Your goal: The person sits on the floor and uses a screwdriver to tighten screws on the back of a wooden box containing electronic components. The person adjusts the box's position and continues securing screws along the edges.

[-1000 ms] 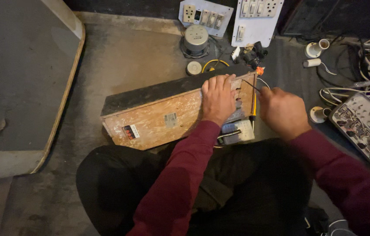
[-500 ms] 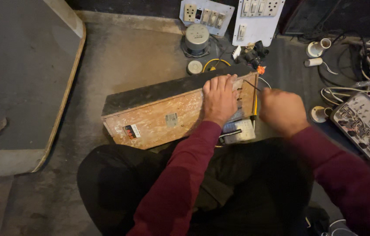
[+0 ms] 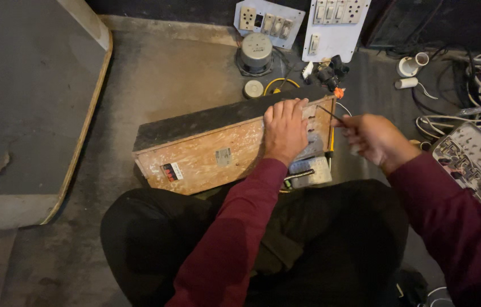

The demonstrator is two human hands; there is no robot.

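A long wooden box [image 3: 195, 153] with a dark top lies on the floor against my lap. My left hand [image 3: 285, 131] rests flat on its right end, fingers over the top edge, holding it steady. My right hand [image 3: 374, 139] is just right of the box, closed on a thin dark screwdriver [image 3: 331, 115] whose shaft points up-left at the box's end face. A yellow rod [image 3: 331, 136] stands along that end. A white switch module [image 3: 311, 170] sticks out below my left hand.
Two white switch plates [image 3: 269, 23] [image 3: 337, 25] lean at the back, with a round grey metal part [image 3: 256, 51] and a white disc [image 3: 253, 88]. Cables [image 3: 479, 85] and a grey socket board [image 3: 473, 162] lie on the right. A large flat board [image 3: 24, 113] lies on the left.
My right hand has shifted slightly right and turned, so the thin screwdriver shaft now shows angled at the box's end. My left hand and the box have stayed put.
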